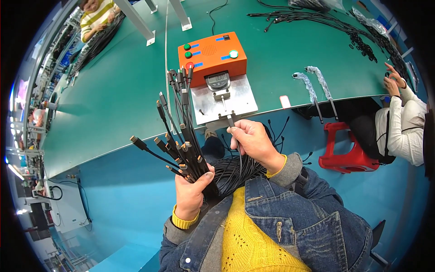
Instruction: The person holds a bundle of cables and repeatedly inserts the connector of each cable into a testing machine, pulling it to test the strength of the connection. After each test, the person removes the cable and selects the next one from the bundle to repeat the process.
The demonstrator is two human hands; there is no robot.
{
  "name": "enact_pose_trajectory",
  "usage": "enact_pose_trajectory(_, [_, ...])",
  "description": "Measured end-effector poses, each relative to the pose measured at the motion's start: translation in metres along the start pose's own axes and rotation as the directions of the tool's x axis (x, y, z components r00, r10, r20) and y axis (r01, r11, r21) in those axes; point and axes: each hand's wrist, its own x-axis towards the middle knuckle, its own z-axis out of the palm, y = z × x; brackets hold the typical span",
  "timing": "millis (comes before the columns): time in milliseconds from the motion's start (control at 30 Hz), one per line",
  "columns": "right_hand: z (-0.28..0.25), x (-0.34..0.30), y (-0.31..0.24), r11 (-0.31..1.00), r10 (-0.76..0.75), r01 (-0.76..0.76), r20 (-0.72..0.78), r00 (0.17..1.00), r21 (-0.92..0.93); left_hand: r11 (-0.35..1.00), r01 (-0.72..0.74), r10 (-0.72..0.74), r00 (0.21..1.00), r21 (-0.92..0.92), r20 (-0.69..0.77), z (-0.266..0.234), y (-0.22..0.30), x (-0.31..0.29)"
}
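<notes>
Black cable in the right hand: a single thin cable (234, 136) runs up out of the right hand (253, 143), its plug end just past the fingertips and touching the front slot of the metal plate at the near edge of the table.
Right-hand grip: thumb and fingers pinched closed on the cable a little below its plug, so the plug stands above the grip and the cord drops beneath the palm.
Cable bundle: a fan of black cables (179, 136) with dark plug tips spreads up and to the left from the left hand (192, 192), the longest tips reaching over the table's near edge beside the orange box.
Left-hand grip: fist closed around the gathered cords, plugs above it, loose cords (235, 170) looping right below the right hand.
Tester: an orange box (213, 52) with green and red buttons, a small digital gauge (218, 80) in front of it, on a grey metal plate (240, 97) overhanging the near edge.
Table: green surface (113, 99), with heaps of black cables (344, 31) toward its far right corner.
Bagged parts: two clear-wrapped pieces (312, 84) at the near edge, right of the plate.
Others: a person in a white sleeve (401, 122) at the right edge, beside a red stool (346, 149); a person in stripes (97, 16) at the far left corner.
</notes>
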Motion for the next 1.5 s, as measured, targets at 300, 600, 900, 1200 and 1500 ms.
enact_pose_trajectory(300, [0.001,-0.002,0.004,1.0,-0.001,0.001,0.01,1.0,-0.025,1.0,-0.009,0.009,1.0,-0.001,0.007,0.002,0.001,-0.004])
enact_pose_trajectory(600, [0.003,0.005,0.006,1.0,-0.013,0.012,-0.011,1.0,-0.028,1.0,0.003,-0.003,1.0,-0.001,-0.002,0.001,0.002,-0.003])
enact_pose_trajectory(900, [0.002,0.008,0.007,0.999,-0.035,0.034,-0.05,0.998,-0.007,1.0,0.004,-0.004,1.0,0.002,-0.005,0.0,0.001,0.001])
enact_pose_trajectory(1200, [0.007,0.011,0.009,0.997,-0.073,0.074,-0.058,0.996,0.006,1.0,0.011,-0.011,1.0,0.012,-0.006,0.0,0.0,0.001])
enact_pose_trajectory(1500, [0.008,0.01,0.006,0.997,-0.064,0.066,-0.046,0.997,0.039,1.0,-0.003,0.003,1.0,-0.008,0.004,0.001,0.001,0.0])
